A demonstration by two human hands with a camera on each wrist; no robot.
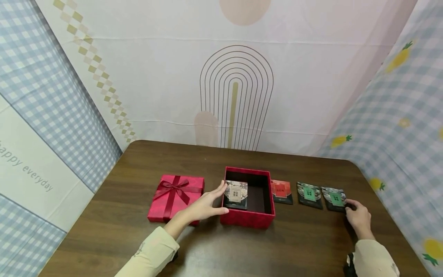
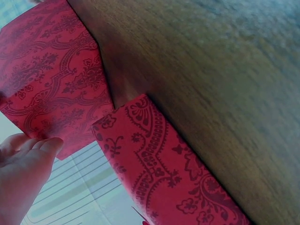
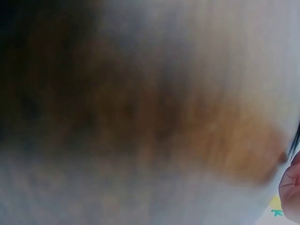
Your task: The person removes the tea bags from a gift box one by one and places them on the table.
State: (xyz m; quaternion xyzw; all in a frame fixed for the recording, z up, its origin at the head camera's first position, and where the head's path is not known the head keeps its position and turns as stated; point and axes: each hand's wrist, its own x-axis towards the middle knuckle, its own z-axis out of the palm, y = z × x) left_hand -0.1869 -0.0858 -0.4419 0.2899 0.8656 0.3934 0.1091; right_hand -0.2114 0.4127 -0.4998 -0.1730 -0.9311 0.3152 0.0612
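Head view: green packet lies flat, long axis front-to-back, at right hand.

wooden table — open red box | bowed lid | three packets

Open red box upright, grey packet inside; green-labelled dark packet flat, far right.

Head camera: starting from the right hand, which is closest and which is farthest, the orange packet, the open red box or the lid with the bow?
From the right hand:
1. Orange packet, just right of the box.
2. Open red box, in the middle.
3. Lid with the bow, far left.
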